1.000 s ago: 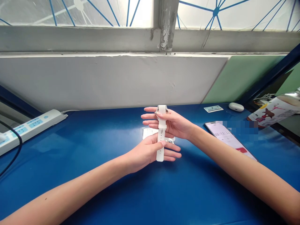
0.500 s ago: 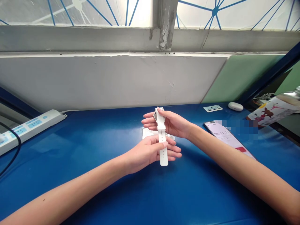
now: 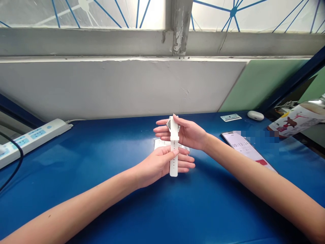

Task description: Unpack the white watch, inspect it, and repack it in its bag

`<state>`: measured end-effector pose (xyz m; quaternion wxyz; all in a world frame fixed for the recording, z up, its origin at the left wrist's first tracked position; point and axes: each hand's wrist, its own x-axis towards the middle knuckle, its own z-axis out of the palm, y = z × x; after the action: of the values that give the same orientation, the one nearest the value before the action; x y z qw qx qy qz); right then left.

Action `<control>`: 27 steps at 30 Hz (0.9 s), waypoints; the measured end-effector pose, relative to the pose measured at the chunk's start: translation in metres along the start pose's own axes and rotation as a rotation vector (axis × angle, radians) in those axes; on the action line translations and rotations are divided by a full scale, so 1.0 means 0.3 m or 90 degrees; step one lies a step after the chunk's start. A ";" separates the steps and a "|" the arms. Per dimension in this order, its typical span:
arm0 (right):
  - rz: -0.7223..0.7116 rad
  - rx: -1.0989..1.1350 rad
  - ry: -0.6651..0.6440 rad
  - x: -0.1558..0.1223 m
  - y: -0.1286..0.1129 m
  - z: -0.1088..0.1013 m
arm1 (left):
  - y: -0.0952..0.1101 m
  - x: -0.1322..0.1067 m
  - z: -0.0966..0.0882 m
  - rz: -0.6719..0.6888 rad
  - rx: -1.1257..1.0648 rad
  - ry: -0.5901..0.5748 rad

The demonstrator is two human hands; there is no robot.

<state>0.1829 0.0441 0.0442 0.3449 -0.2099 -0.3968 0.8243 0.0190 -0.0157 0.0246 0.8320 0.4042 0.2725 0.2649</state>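
A white wristwatch [image 3: 174,134] is held lengthwise between my hands, its strap closed on itself and its holed end hanging towards me. My left hand [image 3: 165,162] pinches the lower strap, thumb on top and fingers stretched out behind it. At the far end, my right hand [image 3: 186,130] holds the watch with its thumb on the strap and fingers behind. Part of the round watch case shows beside the strap; its dial is mostly hidden. Behind the hands, a white packet [image 3: 159,143] lies on the blue table [image 3: 101,159], partly covered by them.
A white power strip [image 3: 38,135] with a black cable stands at the left. To the right lie a phone [image 3: 243,147] showing a timer, a small card [image 3: 231,117] and a white earbud case [image 3: 255,115]. A labelled bottle [image 3: 297,118] leans at the far right.
The strap's lower end has swung slightly left and up, so the watch hangs straighter. My left fingers have shifted a little left with it; both hands keep their hold.
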 end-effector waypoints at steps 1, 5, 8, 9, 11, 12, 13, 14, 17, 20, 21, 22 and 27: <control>-0.001 0.004 0.004 -0.001 0.000 0.001 | -0.001 -0.001 0.002 -0.003 0.000 0.001; -0.025 0.027 0.028 -0.004 0.000 0.007 | 0.003 -0.006 0.006 -0.004 -0.003 0.005; -0.061 0.039 0.079 -0.003 -0.001 0.014 | 0.006 -0.008 0.007 0.000 -0.003 0.020; -0.074 0.044 0.099 -0.002 -0.001 0.015 | 0.007 -0.008 0.007 -0.001 -0.001 0.027; -0.096 0.058 0.128 0.002 -0.004 0.016 | 0.007 -0.010 0.008 -0.007 0.000 0.030; -0.105 0.069 0.140 0.005 -0.006 0.014 | 0.007 -0.012 0.009 -0.013 0.000 0.023; -0.112 0.084 0.152 0.008 -0.009 0.011 | 0.006 -0.015 0.011 -0.022 0.005 0.009; -0.116 0.101 0.164 0.011 -0.013 0.006 | 0.004 -0.019 0.015 -0.031 0.014 -0.013; -0.122 0.145 0.183 0.017 -0.026 -0.009 | -0.003 -0.033 0.030 -0.040 0.058 -0.097; -0.124 0.167 0.173 0.014 -0.036 -0.012 | -0.011 -0.038 0.044 -0.008 0.086 -0.083; -0.123 0.172 0.170 0.012 -0.037 -0.010 | -0.012 -0.037 0.047 0.008 0.085 -0.056; -0.123 0.174 0.168 0.009 -0.038 -0.006 | -0.013 -0.034 0.048 0.025 0.080 -0.027; -0.147 0.103 0.178 0.004 -0.027 0.010 | 0.009 -0.018 0.037 0.108 0.024 0.085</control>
<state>0.1835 0.0471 0.0522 0.5043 -0.2468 -0.2987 0.7717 0.0220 -0.0238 0.0340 0.7788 0.4224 0.2973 0.3558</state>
